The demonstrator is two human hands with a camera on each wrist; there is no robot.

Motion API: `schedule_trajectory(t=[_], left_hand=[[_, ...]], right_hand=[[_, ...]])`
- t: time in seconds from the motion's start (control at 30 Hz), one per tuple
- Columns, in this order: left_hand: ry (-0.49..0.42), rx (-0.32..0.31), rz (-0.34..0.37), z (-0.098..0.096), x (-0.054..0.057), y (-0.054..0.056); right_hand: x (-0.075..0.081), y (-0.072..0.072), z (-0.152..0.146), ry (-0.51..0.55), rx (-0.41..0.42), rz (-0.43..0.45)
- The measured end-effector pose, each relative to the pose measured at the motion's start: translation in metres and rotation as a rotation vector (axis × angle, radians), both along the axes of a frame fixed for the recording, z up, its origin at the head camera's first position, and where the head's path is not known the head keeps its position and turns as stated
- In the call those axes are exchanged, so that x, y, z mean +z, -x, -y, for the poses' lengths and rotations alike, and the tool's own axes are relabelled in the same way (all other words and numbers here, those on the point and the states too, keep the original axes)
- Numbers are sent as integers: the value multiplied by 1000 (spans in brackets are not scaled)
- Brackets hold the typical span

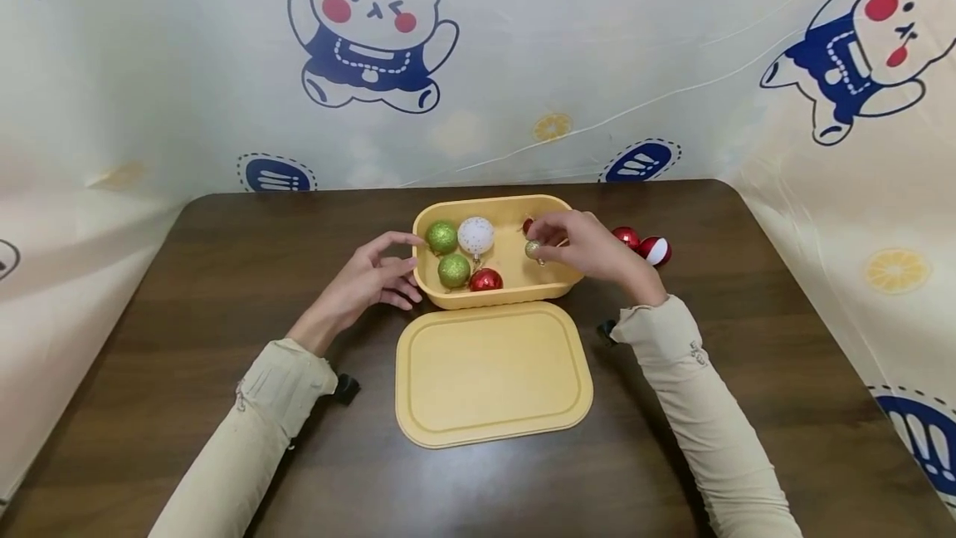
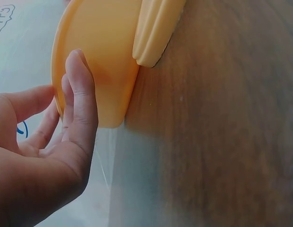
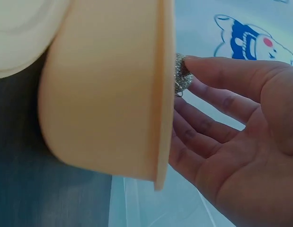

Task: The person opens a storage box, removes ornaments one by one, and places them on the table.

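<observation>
Gold ball pinched above the right part of the yellow box

The yellow box [image 1: 493,300] stands near the table's far edge. Inside, from the left, lie two green glitter balls [image 1: 441,237], a white speckled ball [image 1: 475,236] and a shiny red ball [image 1: 486,279] by the near wall. Farther right, a dark red ball [image 1: 527,226] shows in part beside the right hand's fingers. The flat yellow lid [image 1: 495,374] lies just in front of the box.

The left hand [image 1: 368,275] is at the box's left end, its fingers spread and slightly bent about the rim and outer wall, with no ball in its grasp. The right hand [image 1: 593,249] pinches a small gold ball [image 1: 533,250] between thumb and forefinger, the other fingers bent beneath; in the right wrist view the rim hides part of this ball.

Wide wooden surface separates the left arm from the sloping left edge of the table [image 1: 187,289]. At the back, a patterned cloth [image 1: 523,31] rises along the far edge. Right of the box, two red balls [image 1: 626,237] sit close together, one banded white, with more wood between them and the right edge.
</observation>
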State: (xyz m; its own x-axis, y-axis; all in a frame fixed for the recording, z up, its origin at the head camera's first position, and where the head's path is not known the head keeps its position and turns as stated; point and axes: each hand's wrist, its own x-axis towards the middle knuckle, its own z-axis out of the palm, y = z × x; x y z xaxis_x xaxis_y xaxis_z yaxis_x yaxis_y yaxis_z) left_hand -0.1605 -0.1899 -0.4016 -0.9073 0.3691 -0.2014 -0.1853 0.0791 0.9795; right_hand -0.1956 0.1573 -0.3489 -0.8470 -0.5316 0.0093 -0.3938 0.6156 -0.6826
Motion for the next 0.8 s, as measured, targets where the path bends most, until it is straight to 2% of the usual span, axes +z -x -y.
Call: schedule_trajectory(t=[0.17,0.43,0.8], left_hand=[[-1,13,-2,-2,1,1],[-1,1,-1,-2,-2,1],[8,8,-12,-1,-1,1]], right_hand=[[5,-9,-6,-1,-22,-38],[9,-33,-27,62,-133,-97],[9,-55,-51,73,-175,-219]])
